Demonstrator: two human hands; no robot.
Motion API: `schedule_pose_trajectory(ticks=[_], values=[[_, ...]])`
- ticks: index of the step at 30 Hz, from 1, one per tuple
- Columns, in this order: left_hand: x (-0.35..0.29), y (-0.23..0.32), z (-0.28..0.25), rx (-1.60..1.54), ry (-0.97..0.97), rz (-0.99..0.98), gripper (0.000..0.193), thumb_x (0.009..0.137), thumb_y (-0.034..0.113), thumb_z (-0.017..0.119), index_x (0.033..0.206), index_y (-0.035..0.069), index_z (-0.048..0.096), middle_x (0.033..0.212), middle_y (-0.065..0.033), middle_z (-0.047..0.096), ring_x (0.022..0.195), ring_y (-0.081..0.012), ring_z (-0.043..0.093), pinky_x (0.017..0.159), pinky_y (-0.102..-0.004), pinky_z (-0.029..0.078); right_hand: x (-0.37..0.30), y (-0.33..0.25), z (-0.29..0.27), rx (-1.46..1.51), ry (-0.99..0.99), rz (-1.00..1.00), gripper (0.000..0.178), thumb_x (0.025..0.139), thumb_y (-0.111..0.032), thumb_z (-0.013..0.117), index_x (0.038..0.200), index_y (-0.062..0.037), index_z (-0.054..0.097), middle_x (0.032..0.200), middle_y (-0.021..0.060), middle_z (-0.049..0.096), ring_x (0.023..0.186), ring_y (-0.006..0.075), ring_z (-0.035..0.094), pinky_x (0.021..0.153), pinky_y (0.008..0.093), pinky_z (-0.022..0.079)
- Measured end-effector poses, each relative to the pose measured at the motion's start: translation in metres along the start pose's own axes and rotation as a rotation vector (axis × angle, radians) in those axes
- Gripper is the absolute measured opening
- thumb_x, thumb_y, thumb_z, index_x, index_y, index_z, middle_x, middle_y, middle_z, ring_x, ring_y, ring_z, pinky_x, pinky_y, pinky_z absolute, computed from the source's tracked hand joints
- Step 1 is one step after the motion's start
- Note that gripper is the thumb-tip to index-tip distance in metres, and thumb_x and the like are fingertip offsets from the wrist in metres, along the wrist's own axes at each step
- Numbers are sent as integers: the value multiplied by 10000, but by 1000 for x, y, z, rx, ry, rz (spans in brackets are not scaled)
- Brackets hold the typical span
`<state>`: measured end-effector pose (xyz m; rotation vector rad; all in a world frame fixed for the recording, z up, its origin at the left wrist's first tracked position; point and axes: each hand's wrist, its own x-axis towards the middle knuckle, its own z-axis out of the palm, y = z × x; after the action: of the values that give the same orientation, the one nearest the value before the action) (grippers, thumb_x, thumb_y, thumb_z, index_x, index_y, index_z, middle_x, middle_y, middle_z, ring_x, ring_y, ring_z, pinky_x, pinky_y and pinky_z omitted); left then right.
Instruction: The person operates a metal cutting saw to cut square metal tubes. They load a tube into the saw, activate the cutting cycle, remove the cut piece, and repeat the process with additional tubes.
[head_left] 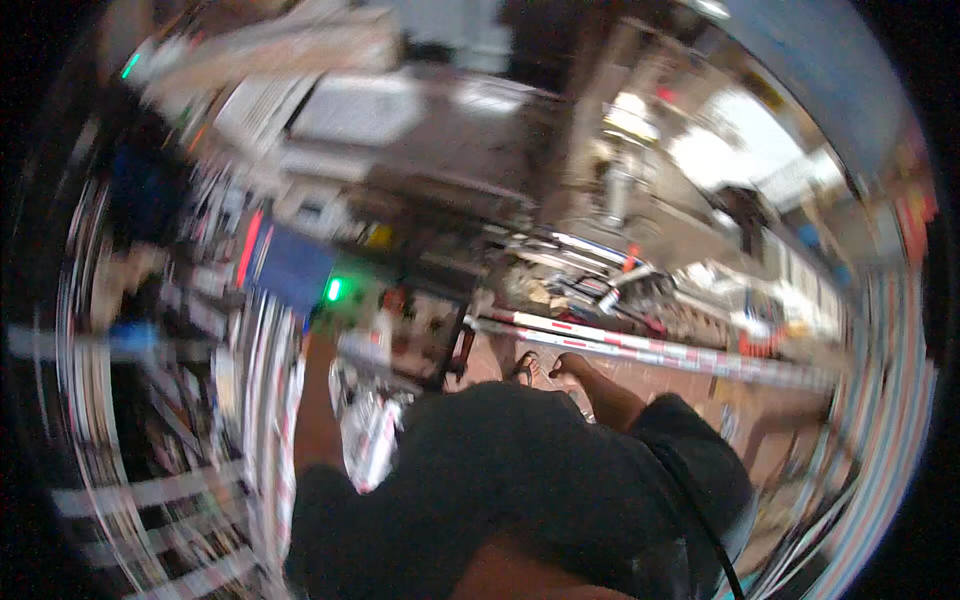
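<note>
The picture is smeared by motion. My left arm reaches forward on the left, and my left hand (322, 326) is at the lower right corner of a flat blue thing (292, 268) with a red edge. Whether the fingers grip it or only pass beside it, I cannot tell. A small green light (335, 289) glows next to that hand. My right hand (571, 368) hangs low in front of my body, above the floor by my sandalled feet. Its fingers look bent, but blur hides whether anything is in them.
A red-and-white striped bar (620, 345) runs across in front of my feet. Beyond it lies a cluttered heap of long pieces (600, 280). Stacked strips or bars (262, 390) line the left side. Reddish tiled floor (670, 385) shows on the right. A clear plastic wrap (370, 430) is beside my left arm.
</note>
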<state>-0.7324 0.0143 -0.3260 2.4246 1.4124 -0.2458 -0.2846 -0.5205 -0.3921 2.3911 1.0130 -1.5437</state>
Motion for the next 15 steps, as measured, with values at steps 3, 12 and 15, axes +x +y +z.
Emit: schedule_pose_trajectory(ticks=[3, 12, 15], values=[[61, 12, -14, 69, -48, 100, 397, 1070, 397, 580, 1228, 55, 705, 1191, -270, 735, 1089, -463, 723, 916, -571, 592, 34, 0, 53, 129, -4, 95, 465, 841, -480, 872, 1137, -126, 819, 1074, 152, 808, 905, 370, 764, 823, 484, 594], [62, 18, -48, -15, -84, 89, 334, 938, 335, 733, 987, 11, 793, 1000, -268, 788, 1005, -482, 761, 882, -564, 608, 14, -198, 7, 136, 283, -273, 546, 925, -580, 706, 1149, -90, 792, 1078, 208, 778, 1066, 394, 734, 900, 498, 558], [65, 18, -58, 180, -73, 238, 257, 887, 282, 745, 949, 39, 807, 989, -228, 801, 964, -439, 781, 847, -531, 624, 13, -223, 7, 272, 309, -266, 577, 866, -610, 765, 1054, -68, 827, 1053, 210, 798, 983, 397, 753, 877, 501, 571]])
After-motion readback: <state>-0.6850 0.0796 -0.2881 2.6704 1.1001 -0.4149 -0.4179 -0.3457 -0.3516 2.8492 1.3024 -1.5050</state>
